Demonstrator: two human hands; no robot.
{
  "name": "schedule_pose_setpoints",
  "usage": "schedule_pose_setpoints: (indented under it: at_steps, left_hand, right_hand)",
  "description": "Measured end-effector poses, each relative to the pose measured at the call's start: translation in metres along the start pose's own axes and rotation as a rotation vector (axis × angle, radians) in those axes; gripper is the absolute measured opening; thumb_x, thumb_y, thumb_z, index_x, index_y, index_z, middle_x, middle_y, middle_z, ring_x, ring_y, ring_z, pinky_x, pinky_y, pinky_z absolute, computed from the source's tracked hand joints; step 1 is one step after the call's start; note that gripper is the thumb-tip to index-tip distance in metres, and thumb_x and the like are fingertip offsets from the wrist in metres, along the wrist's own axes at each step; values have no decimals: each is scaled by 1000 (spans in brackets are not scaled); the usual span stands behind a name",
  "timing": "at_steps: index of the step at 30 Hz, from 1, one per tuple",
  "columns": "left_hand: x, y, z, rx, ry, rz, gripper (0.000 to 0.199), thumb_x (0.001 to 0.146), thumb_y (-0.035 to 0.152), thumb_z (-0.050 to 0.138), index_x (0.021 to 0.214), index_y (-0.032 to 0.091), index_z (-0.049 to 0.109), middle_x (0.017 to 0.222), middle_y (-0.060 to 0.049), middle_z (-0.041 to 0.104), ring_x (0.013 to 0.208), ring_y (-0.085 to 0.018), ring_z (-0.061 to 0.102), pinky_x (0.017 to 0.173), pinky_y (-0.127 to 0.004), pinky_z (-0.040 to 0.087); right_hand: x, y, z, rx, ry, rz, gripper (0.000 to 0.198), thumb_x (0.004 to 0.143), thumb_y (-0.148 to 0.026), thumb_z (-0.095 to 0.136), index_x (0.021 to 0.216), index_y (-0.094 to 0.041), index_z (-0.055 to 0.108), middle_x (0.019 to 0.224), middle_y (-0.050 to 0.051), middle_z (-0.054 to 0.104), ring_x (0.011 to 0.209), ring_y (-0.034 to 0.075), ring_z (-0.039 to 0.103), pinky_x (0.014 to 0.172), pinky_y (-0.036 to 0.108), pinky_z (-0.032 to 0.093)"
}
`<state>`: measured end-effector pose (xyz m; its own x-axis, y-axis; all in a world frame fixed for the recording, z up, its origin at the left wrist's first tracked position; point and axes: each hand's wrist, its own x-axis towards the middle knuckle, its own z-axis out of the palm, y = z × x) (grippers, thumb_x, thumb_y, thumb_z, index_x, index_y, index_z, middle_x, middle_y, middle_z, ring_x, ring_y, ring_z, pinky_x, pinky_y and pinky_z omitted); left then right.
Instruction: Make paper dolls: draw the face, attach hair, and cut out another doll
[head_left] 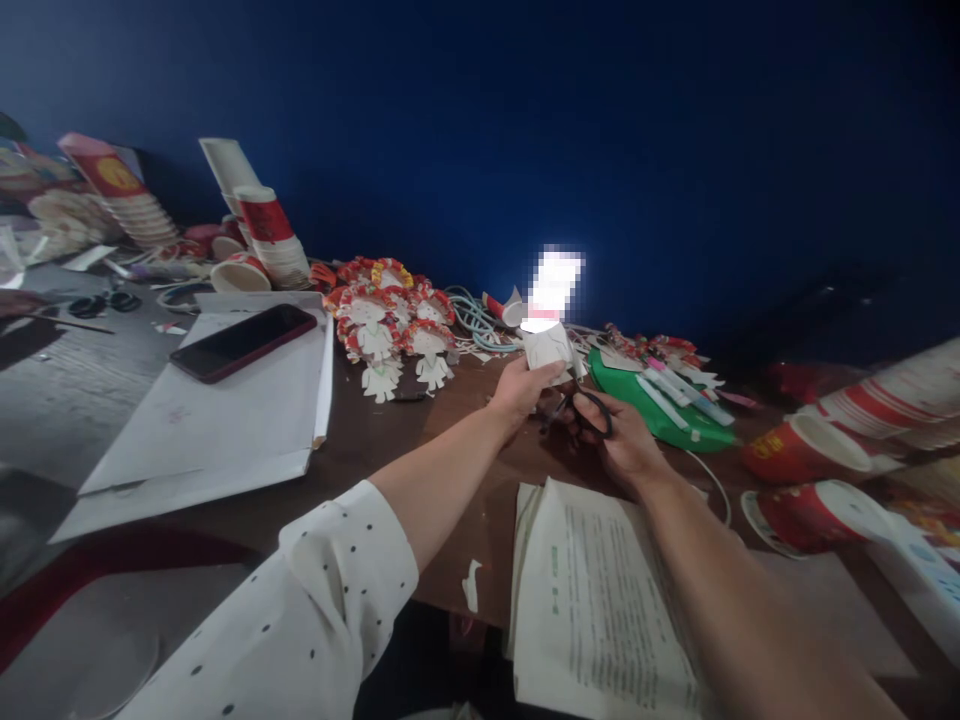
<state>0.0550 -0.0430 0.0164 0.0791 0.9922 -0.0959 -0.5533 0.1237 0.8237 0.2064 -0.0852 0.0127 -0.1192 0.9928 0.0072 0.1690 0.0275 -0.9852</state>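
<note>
My left hand is closed on a white piece of paper with faint drawn lines, thumb across its lower edge. Just right of it, my right hand grips black-handled scissors, fingers in the loops. The blades are close to the paper's right edge; whether they touch it is too small to tell. Left of my hands lies a cluster of white paper figures with red patterned rims. Below my hands is an open book with printed text.
A bright, blurred-out screen stands behind the paper. A phone lies on a white folder at left. Stacked paper cups stand at the back; more red cups lie at right. Pens rest on a green pouch.
</note>
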Motion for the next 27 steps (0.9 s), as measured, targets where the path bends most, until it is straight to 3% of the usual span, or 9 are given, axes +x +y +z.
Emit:
schedule_pose_setpoints:
  at_steps: [7,17,27]
  left_hand:
    - [0,-3,0,-12,-34,-9,29,65,27,79,87,12,67,65,-4,67,52,-13,59,54,-25,46]
    - [-1,-3,1,-41,-62,-15,26,67,25,77,87,11,66,66,-4,67,53,-13,60,57,-26,51]
    - [-4,-2,3,-38,-61,-56,28,67,28,79,84,11,65,62,-4,65,44,-14,58,46,-27,49]
  right_hand:
    - [1,-1,0,35,-4,18,41,73,-58,74,85,-19,70,75,3,65,62,15,55,50,26,35]
    - [-2,-4,3,41,27,5,36,74,-56,74,79,-21,70,72,1,64,62,14,54,50,25,37]
    - [0,-1,4,64,47,11,37,72,-57,76,79,-21,70,69,1,62,59,13,53,48,24,37]
